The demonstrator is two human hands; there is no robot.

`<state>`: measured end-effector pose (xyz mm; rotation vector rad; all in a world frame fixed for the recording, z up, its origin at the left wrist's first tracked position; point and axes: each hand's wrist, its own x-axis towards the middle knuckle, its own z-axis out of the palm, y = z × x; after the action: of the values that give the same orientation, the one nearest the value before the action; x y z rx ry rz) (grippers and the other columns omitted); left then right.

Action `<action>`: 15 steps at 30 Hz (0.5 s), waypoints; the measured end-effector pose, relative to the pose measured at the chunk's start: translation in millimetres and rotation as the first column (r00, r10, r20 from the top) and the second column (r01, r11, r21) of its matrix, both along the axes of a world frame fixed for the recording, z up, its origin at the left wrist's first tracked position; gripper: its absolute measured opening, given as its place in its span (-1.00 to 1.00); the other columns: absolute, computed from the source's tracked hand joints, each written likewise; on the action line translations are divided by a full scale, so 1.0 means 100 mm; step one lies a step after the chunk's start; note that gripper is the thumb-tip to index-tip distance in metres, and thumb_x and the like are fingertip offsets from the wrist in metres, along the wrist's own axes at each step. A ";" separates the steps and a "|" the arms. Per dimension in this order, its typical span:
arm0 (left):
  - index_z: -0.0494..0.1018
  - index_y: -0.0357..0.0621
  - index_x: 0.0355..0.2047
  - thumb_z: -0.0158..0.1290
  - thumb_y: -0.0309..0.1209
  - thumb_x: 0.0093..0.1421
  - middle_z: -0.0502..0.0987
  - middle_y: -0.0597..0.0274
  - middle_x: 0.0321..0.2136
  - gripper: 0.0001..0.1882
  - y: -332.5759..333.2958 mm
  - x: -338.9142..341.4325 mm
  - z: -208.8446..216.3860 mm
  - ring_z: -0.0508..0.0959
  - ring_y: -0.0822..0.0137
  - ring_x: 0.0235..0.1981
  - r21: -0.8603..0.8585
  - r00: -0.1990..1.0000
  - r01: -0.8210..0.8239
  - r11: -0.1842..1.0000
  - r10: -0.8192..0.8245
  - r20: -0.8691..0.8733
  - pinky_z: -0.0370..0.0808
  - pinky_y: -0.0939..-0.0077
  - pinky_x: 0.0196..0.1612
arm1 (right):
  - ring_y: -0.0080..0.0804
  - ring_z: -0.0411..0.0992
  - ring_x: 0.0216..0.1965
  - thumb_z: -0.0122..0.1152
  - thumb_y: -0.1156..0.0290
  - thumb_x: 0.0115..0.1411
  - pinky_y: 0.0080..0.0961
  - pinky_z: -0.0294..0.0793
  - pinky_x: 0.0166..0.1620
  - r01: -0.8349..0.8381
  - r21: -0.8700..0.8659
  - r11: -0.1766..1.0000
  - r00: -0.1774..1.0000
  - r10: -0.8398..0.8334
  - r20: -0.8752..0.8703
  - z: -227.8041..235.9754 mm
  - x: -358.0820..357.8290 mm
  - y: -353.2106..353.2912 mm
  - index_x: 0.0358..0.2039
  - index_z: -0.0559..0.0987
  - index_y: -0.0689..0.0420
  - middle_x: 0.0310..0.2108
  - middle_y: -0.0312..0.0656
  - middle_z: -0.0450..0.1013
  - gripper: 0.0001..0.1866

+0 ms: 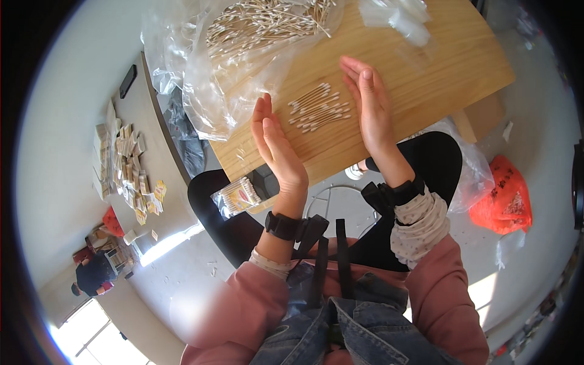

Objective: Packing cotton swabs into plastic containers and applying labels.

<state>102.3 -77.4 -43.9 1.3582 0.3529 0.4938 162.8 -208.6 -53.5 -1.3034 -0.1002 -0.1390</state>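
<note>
A small flat bunch of cotton swabs point(319, 108) with wooden sticks lies on the wooden table point(420, 79). My left hand point(277, 143) is held upright on its left side, fingers stretched out, palm turned toward the swabs. On the other side my right hand point(370, 103) faces it the same way, fingers straight and thumb raised. Neither hand grips anything, and a gap of bare wood shows between each palm and the bunch. Beyond them a large clear plastic bag point(210, 97) lies open, with a big heap of loose cotton swabs point(261, 27) in it.
Clear plastic packaging point(401, 21) lies at the table's far side. A filled swab packet point(240, 196) rests near my left thigh. Many small packs point(137, 161) and a phone point(128, 81) are on a side table. A red bag point(502, 198) stands right; a person point(94, 274) sits far left.
</note>
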 end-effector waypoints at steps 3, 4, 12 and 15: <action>0.15 -0.28 0.34 -0.28 -0.23 0.50 0.25 -0.02 0.36 -0.48 -0.12 0.07 -0.02 0.17 0.20 0.42 -0.118 1.000 0.008 0.993 -0.007 0.012 -0.01 0.27 0.47 | -0.23 0.26 0.34 -0.26 0.00 0.54 -0.29 0.20 0.39 -0.126 -0.062 0.990 0.992 0.124 -0.032 -0.07 -0.04 0.09 0.25 0.36 0.29 0.27 0.00 0.32 -0.40; 0.17 -0.28 0.34 -0.29 -0.23 0.50 0.26 -0.03 0.35 -0.48 -0.13 0.09 -0.03 0.20 0.20 0.40 -0.135 1.000 0.021 0.991 -0.020 0.006 0.02 0.26 0.46 | -0.23 0.27 0.33 -0.26 0.01 0.54 -0.28 0.20 0.39 -0.135 -0.064 0.989 0.991 0.134 -0.019 -0.06 -0.05 0.13 0.26 0.36 0.29 0.27 -0.01 0.32 -0.40; 0.21 -0.27 0.31 -0.32 -0.22 0.49 0.26 -0.07 0.35 -0.49 -0.24 0.18 -0.03 0.19 0.18 0.41 -0.212 0.999 -0.027 0.977 0.034 0.030 0.02 0.25 0.45 | -0.37 0.30 0.17 -0.22 0.00 0.53 -0.41 0.23 0.28 -0.108 -0.078 0.991 0.994 0.106 -0.026 -0.03 -0.04 0.20 0.22 0.40 0.26 0.18 -0.10 0.38 -0.42; 0.21 -0.27 0.30 -0.32 -0.21 0.49 0.26 -0.07 0.34 -0.49 -0.20 0.19 0.00 0.19 0.18 0.41 -0.216 0.997 -0.049 0.975 0.060 0.045 0.01 0.26 0.45 | -0.52 0.33 0.00 -0.16 0.01 0.53 -0.55 0.30 0.13 -0.081 -0.060 0.995 0.997 0.080 -0.019 0.00 0.02 0.17 0.18 0.43 0.24 0.05 -0.19 0.43 -0.46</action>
<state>120.9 -97.7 -44.3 1.1263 0.3914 0.5199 164.9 -191.5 -53.5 -1.3593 -0.1432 -0.0565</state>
